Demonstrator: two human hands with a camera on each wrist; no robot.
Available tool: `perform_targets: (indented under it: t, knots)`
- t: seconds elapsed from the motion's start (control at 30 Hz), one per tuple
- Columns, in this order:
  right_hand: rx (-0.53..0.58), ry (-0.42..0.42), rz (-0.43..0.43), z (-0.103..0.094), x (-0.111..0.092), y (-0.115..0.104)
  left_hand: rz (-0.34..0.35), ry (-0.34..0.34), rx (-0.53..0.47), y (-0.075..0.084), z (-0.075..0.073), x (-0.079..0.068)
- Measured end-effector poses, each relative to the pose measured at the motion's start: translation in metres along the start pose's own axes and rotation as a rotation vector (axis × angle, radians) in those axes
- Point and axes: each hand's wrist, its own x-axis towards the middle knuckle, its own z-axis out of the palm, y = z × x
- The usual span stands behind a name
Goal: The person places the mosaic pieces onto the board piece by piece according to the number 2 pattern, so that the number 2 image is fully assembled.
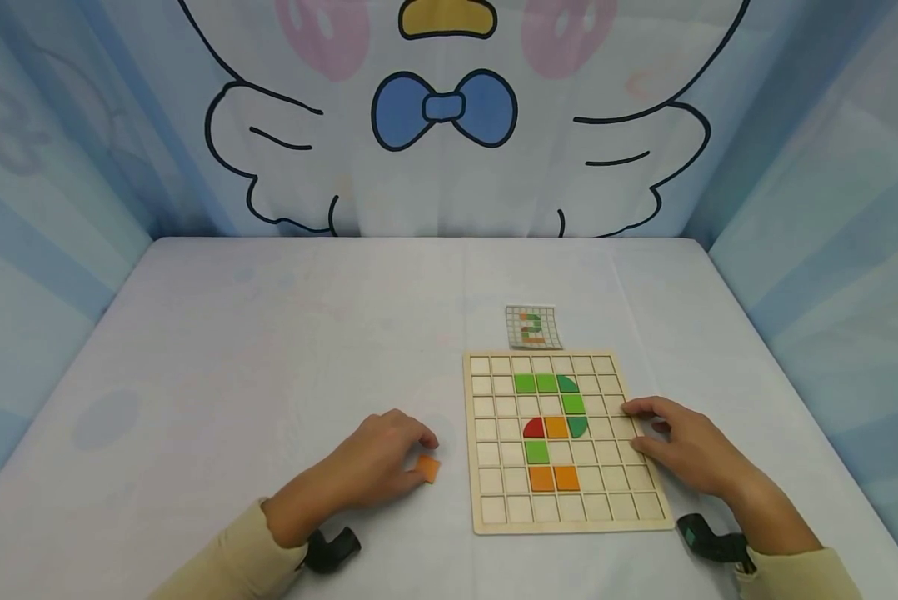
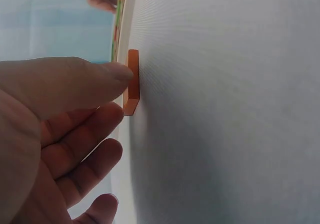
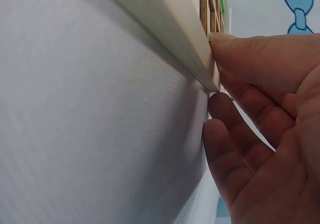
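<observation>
My left hand [image 1: 370, 461] is low over the tabletop, left of the board. Its thumb tip touches a small orange square tile [image 1: 428, 468], which lies flat on the cloth. The index finger reaches just past the tile, and the other fingers are loosely bent. My right hand [image 1: 692, 446] rests its thumb and index fingertips on the right edge of a wooden grid board [image 1: 569, 527]. On the board, green [image 1: 537, 452], orange [image 1: 556, 427] and red [image 1: 535, 428] pieces form a figure like a 2.
Behind the board lies a small pattern card [image 1: 533, 327] showing a coloured figure on a grid. A white cloth covers the table [image 1: 269, 350]. A printed curtain [image 1: 449, 183] hangs along the back edge. Each wrist carries a black camera mount [image 1: 332, 550].
</observation>
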Motion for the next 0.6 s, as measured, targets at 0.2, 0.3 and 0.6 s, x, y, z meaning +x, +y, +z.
perform_targets:
  t: [0.2, 0.3, 0.6]
  knots:
    - [-0.002, 0.001, 0.000, 0.0002, -0.0004, -0.0002, 0.014, -0.002, 0.005, -0.0021, 0.0005, -0.0019]
    - [-0.003, 0.002, -0.002, 0.0002, -0.0004, -0.0002, 0.003, -0.004, 0.001, -0.0023, 0.0010, -0.0022]
    - [0.015, -0.001, 0.004, -0.0001, -0.0001, 0.0006, -0.021, -0.016, -0.010, -0.0009, 0.0010, -0.0027]
